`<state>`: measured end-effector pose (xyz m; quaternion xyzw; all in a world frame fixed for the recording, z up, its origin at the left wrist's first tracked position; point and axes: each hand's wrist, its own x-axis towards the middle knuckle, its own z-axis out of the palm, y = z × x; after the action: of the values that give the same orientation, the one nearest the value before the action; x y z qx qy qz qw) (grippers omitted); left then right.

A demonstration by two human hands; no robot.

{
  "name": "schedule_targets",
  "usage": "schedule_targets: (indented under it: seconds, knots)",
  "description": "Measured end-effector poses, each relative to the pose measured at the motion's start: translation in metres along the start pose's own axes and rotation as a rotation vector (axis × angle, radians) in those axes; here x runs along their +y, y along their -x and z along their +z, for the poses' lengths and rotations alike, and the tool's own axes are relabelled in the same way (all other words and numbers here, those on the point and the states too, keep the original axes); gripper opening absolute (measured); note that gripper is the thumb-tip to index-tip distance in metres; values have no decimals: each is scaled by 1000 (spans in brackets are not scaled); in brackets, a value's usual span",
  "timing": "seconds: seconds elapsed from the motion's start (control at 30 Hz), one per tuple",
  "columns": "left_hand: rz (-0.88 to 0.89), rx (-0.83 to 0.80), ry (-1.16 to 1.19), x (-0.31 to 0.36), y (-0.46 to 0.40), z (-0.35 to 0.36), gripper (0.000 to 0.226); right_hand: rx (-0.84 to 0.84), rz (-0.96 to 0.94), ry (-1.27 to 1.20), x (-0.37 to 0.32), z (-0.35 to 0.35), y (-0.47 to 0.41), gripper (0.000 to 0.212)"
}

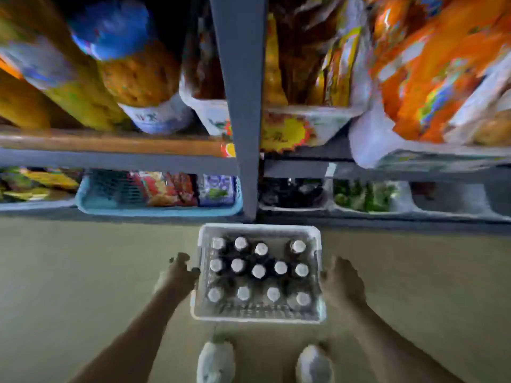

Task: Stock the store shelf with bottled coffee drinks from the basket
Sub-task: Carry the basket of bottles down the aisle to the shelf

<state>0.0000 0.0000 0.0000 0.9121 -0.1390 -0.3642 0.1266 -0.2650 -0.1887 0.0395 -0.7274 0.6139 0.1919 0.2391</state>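
- Bottles [259,271]: 13 white-capped dark coffee drinks stand upright in the basket [258,317], packed in 3 loose rows; none is on the shelf yet, judging by the full load.
- Basket: white, slotted, seen from above over the floor [83,272], just in front of the shelf post [243,120] and ahead of the person's shoes [216,360]. Whether it rests on the floor or hangs just above it cannot be told.
- Left hand [181,272]: at the basket's left wall, fingers curled at the rim; the grip looks closed on the basket, though blur hides the exact contact.
- Right hand [341,283]: against the right wall, fingers bent toward the rim; whether its grip closes on the rim or only lies beside it cannot be told.
- Shelf [110,161]: the upper level holds snack bags and packets; the lower level holds a blue tray [157,210] and white trays of goods. No free slot for bottles is plain from this view.
- Step in hand (judgement): positioning the loaded basket at the shelf foot; stocking proper has not begun.
- Next move (judgement): both hands must quit the basket, 1 bottle must be taken by neck or body and lifted straight up clear of its neighbours, and a shelf gap must be found first.
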Motion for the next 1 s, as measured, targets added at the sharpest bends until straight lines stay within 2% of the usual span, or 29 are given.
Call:
schedule_targets:
  seconds: [0.1, 0.2, 0.3, 0.47, 0.57, 0.8, 1.0]
  knots:
    - [-61, 19, -92, -16, -40, 33, 45, 86, -8, 74, 7, 38, -42, 35]
    - [-81, -72, 28, -16, -63, 57, 39, 61, 0, 52, 13, 74, -72, 38]
    - [-52, -21, 197, -16, -78, 72, 14, 106, 35, -151, 17, 95, -93, 31]
    - [-89, 18, 324, -16, -90, 85, 28, 21, 201, -552, 16, 112, -111, 38]
    - [-85, 63, 171, -12, -91, 81, 32, -75, 371, -788, 15, 113, -114, 35]
    - [-121, 8, 150, -21, -29, 53, 21, -107, 455, -848, 34, 96, -44, 38]
    - [-152, -44, 119, 5, 74, -20, 22, -163, 461, -769, 47, 6, 56, 27]
